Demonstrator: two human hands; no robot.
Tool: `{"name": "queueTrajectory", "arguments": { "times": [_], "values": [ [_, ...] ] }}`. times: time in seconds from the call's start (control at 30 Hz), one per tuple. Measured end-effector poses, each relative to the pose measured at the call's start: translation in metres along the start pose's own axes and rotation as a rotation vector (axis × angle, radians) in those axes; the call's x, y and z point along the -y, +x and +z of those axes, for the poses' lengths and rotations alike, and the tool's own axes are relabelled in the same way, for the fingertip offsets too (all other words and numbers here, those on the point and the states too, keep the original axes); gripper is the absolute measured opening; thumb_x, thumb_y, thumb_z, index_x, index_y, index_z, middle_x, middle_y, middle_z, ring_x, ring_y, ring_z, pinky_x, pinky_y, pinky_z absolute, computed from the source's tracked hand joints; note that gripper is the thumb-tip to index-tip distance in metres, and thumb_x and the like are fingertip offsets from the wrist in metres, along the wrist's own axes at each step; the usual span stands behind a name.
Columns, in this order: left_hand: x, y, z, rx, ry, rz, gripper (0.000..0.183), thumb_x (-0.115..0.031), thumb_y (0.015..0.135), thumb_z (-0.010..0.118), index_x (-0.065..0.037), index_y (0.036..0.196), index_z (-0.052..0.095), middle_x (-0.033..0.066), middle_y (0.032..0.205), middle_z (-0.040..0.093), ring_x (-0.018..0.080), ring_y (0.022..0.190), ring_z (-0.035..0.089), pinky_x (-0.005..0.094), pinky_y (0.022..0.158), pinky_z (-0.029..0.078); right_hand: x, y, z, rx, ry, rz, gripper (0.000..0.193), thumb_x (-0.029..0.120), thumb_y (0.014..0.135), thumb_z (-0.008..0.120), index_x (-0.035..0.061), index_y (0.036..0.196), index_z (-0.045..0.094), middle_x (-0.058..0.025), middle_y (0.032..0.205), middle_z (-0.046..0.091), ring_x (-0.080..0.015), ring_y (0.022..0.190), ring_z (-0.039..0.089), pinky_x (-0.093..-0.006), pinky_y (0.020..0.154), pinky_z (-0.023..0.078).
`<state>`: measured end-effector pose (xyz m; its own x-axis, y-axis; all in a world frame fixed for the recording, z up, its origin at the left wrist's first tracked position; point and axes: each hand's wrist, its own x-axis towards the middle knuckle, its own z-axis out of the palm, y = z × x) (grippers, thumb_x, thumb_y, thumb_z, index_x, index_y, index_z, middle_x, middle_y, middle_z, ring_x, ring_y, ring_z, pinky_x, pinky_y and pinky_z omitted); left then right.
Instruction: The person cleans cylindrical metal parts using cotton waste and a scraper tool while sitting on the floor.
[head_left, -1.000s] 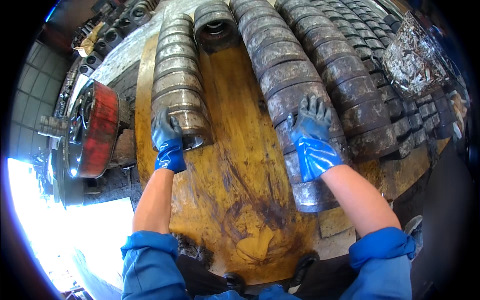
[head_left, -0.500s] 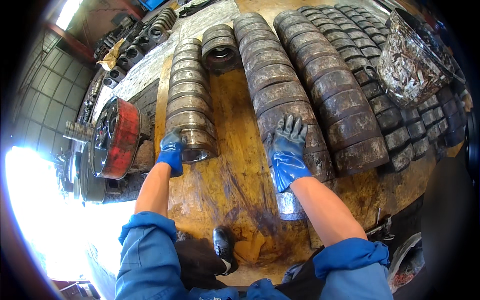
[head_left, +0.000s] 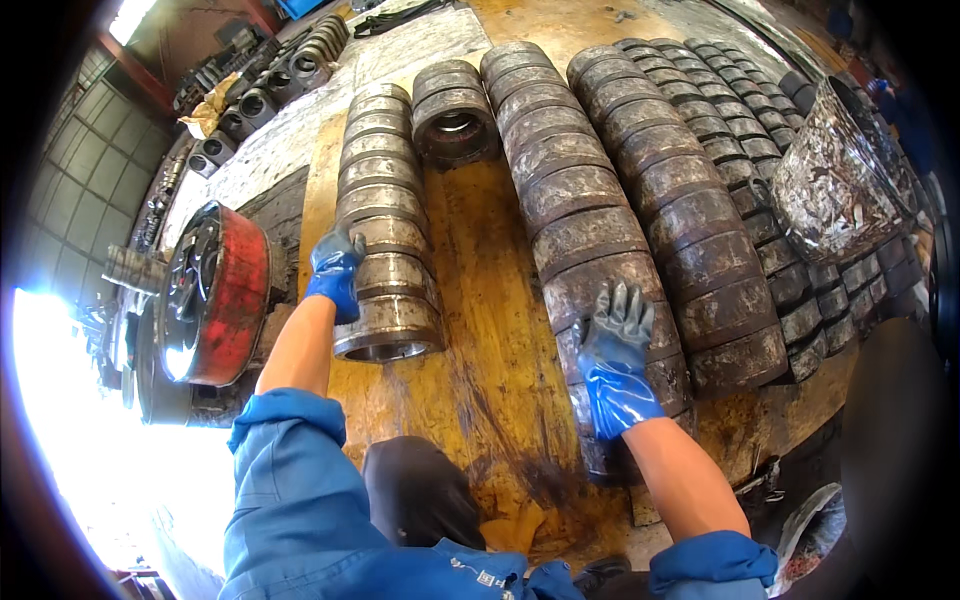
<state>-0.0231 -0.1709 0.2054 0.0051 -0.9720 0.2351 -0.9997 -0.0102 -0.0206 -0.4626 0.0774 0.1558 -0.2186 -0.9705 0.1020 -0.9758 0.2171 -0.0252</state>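
My dark trouser leg [head_left: 415, 490] is nearest, at six o'clock, bent over a stained yellow floor sheet [head_left: 480, 330]. At one o'clock my right hand [head_left: 618, 350], in a blue glove, lies flat with fingers spread, clenching nothing, on top of a long row of dull metal rings [head_left: 590, 235] set end to end; its near end runs below my wrist. At eleven my left hand [head_left: 338, 270], gloved alike, rests against the left flank of a shinier ring row [head_left: 385, 235]; I cannot tell whether its bent fingers grasp or only touch. The open bore of that row's end ring faces me. Between ten and eleven stands a red drum [head_left: 235, 295]. Another ring row [head_left: 695, 220] lies just right of my right-hand one. Between one and two sits a smeared bucket [head_left: 835, 185]. Farther, at twelve, is a short ring row [head_left: 455, 95]; at eleven, hollow metal blocks [head_left: 257, 107].
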Motion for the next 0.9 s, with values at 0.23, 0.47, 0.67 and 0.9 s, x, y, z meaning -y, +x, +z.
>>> {"name": "queueTrajectory", "arguments": {
  "times": [0.23,0.47,0.67,0.9],
  "values": [
    [-0.014,0.038,0.055,-0.176,-0.152,-0.168,0.043,-0.036,0.093,0.057,-0.013,0.13,0.059,0.0231,0.119,0.067,0.0434,0.106,0.065,0.0523,0.09,0.052,0.0,-0.001,-0.008,-0.106,-0.083,-0.032,0.07,0.044,0.087,0.061,0.005,0.144,0.048,-0.0168,0.152,0.042,-0.0321,0.144,0.035,-0.052,0.119,0.023],
    [-0.001,0.042,0.042,-0.247,-0.177,-0.125,0.047,-0.031,0.094,0.056,-0.007,0.134,0.057,0.0246,0.128,0.063,0.043,0.115,0.061,0.0494,0.099,0.049,0.008,0.07,-0.053,-0.075,0.18,-0.119,0.053,0.031,0.088,0.065,0.0019,0.131,0.059,-0.0202,0.129,0.06,-0.0388,0.12,0.058,-0.0473,0.106,0.044],
    [-0.017,0.048,0.049,-0.216,-0.232,-0.081,0.052,-0.025,0.094,0.057,-0.004,0.141,0.051,0.0249,0.14,0.055,0.042,0.128,0.053,0.0463,0.109,0.042,0.016,0.293,0.003,-0.329,0.25,-0.024,0.067,0.043,0.091,0.063,-0.0043,0.138,0.052,-0.0256,0.134,0.058,-0.0405,0.124,0.057,-0.0489,0.106,0.044],
    [-0.016,0.047,0.028,-0.087,-0.194,-0.108,0.053,-0.018,0.092,0.058,-0.001,0.141,0.05,0.0241,0.146,0.05,0.0421,0.133,0.049,0.0453,0.115,0.037,0.07,0.394,0.032,-0.178,0.235,0.372,0.064,0.051,0.095,0.05,0.005,0.139,0.053,-0.0187,0.144,0.054,-0.0345,0.132,0.052,-0.0512,0.105,0.042]
  ]
}}
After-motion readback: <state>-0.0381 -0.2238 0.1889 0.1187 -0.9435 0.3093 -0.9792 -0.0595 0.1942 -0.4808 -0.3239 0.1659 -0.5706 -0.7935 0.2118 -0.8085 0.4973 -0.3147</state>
